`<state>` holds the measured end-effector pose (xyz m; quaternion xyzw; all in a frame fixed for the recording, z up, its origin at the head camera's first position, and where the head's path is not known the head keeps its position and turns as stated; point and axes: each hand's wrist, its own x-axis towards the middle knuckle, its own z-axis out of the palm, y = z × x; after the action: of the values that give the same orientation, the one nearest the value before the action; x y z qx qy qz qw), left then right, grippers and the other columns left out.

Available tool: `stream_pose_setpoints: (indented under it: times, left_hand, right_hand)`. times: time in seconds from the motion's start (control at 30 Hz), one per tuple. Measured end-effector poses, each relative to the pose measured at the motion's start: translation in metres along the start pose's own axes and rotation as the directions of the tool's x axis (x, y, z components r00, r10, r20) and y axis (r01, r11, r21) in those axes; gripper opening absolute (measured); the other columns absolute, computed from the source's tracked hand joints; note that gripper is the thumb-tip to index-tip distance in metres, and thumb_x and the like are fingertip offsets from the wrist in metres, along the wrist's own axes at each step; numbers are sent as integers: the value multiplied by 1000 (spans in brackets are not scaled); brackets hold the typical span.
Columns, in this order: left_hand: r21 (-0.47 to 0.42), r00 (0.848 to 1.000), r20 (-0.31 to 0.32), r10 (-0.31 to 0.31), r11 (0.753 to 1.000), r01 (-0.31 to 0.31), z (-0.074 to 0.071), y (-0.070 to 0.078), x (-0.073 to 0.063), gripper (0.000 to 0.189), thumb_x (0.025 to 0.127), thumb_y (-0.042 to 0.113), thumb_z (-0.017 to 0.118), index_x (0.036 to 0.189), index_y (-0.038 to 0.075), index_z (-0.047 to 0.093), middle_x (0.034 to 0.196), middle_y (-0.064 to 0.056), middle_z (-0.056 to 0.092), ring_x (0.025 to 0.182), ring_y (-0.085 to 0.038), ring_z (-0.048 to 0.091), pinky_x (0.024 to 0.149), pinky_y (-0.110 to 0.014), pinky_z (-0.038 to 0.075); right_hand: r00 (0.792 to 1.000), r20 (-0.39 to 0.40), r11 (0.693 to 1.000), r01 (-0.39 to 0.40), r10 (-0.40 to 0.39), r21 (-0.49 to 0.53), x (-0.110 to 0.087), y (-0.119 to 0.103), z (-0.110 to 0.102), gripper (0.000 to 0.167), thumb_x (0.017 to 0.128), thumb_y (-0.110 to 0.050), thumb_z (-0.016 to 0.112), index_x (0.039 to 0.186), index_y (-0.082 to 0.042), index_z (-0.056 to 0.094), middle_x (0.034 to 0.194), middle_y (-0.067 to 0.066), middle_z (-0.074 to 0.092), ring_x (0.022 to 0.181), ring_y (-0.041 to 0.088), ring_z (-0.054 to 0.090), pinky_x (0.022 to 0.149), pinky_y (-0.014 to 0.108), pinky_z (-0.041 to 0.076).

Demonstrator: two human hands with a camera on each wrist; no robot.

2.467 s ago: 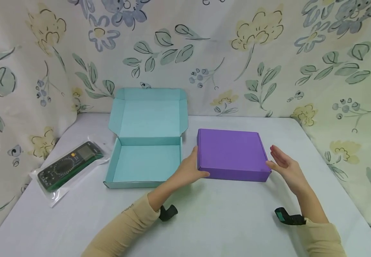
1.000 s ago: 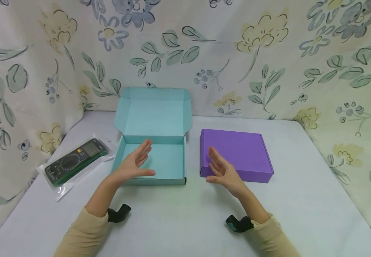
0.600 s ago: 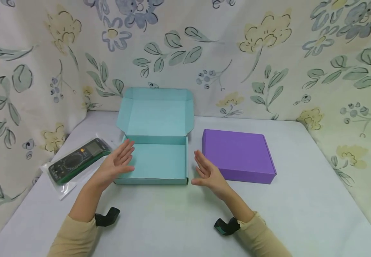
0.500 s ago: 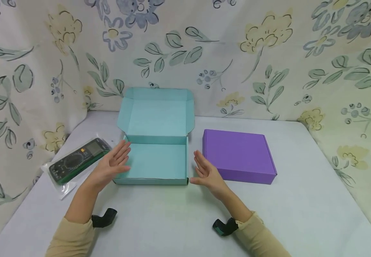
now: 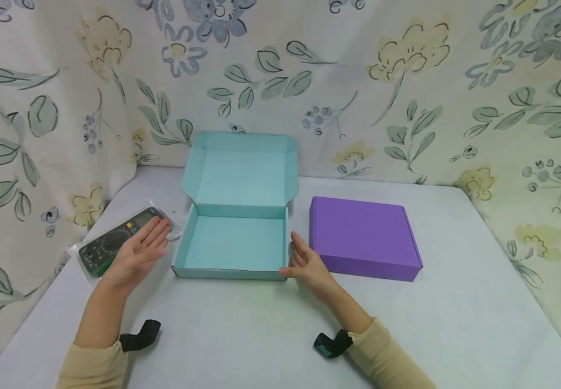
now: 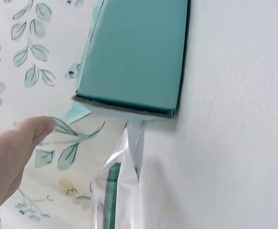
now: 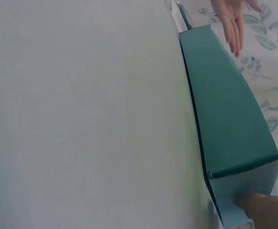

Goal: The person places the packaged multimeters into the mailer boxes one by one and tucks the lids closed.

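A teal cardboard box [image 5: 231, 274] stands with its lid [image 5: 246, 175] raised at the back and nothing inside. At its front right corner is my right hand [image 5: 309, 270], fingers extended along the side wall; in the right wrist view its thumb [image 7: 260, 210] lies against that wall. My left hand [image 5: 132, 262], palm up with straight fingers, is left of the box and holds nothing. It overlaps a dark multimeter with a green edge [image 5: 99, 251] in a clear plastic bag [image 5: 175, 222]. In the left wrist view that bag [image 6: 129, 191] lies beyond the box end.
To the right sits a closed purple box [image 5: 360, 227], close to my right hand. A white cloth covers the table [image 5: 241, 335]. Floral fabric [image 5: 338, 81] hangs behind and at both sides. A black camera mount [image 5: 141, 335] is on each wrist.
Both hands have left the purple box and moved left. The left hand passed over the teal box toward the multimeter; the right hand reached the teal box's right side. The boxes stay put.
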<state>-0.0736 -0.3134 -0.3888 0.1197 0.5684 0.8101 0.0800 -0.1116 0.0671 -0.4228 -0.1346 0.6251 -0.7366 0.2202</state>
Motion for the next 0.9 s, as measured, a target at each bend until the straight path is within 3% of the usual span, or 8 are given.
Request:
stream_pose_setpoints:
  times: [0.07,0.13,0.23,0.3,0.63,0.67,0.73,0.9]
  left_hand:
    - [-21,1000,-15,10,1000,-10,-3,0,-2,83,96,-10,47,151,-3,-14,162,-15,-3,141,-7,28,109,-19,32]
    - [-51,999,-27,24,998,-25,-6,0,-3,82,96,-12,47,151,-3,-14,162,-7,15,135,-3,38,106,-18,36]
    - [-115,998,-39,46,992,-50,-11,0,-5,82,95,-14,45,149,-6,-16,148,2,43,127,-3,48,103,-18,39]
    - [-160,998,-43,55,985,-61,-14,0,-7,82,94,-16,44,148,-6,-17,139,5,52,126,-5,50,102,-19,40]
    - [-370,997,-9,72,926,-70,-28,-3,-20,83,94,-20,34,144,-2,-30,135,-2,56,127,-11,51,103,-24,42]
    - [-379,997,-6,71,923,-68,-29,-4,-21,82,94,-20,33,144,-1,-29,135,-3,56,127,-11,50,104,-24,42]
    - [-404,998,-11,66,912,-65,-34,-7,-24,78,95,-20,32,153,5,-13,136,-4,56,128,-13,50,104,-25,42]
    - [-396,998,-55,28,917,-48,-47,-9,-31,80,95,-18,35,154,8,-12,132,-2,60,124,-12,54,100,-23,44]
  right_hand:
    - [1000,-14,1000,-24,24,9,1,0,3,101,83,6,71,155,-2,0,162,11,-2,148,24,2,116,36,18]
    - [999,-28,999,-35,35,23,2,0,5,100,83,10,68,155,-1,0,162,13,-2,148,25,2,116,36,18]
    - [998,-49,999,-38,40,39,3,0,7,99,82,16,66,155,-1,1,162,14,-1,148,26,3,115,37,20]
    - [997,-61,998,-41,43,47,3,1,7,99,81,18,64,155,-2,2,162,13,-1,148,26,3,115,37,20]
    - [996,-78,998,-45,49,48,3,1,6,97,81,21,61,155,-3,4,162,13,1,148,26,4,116,35,18]
    - [996,-78,998,-44,48,49,3,1,6,97,81,21,61,155,-3,4,162,12,1,148,26,4,116,35,18]
    - [996,-80,998,-43,47,48,2,1,6,97,81,21,61,155,-3,4,162,12,1,148,26,4,116,36,19]
    - [995,-86,998,-43,47,47,2,2,5,97,80,22,60,155,-3,4,162,13,1,147,26,5,115,36,20]
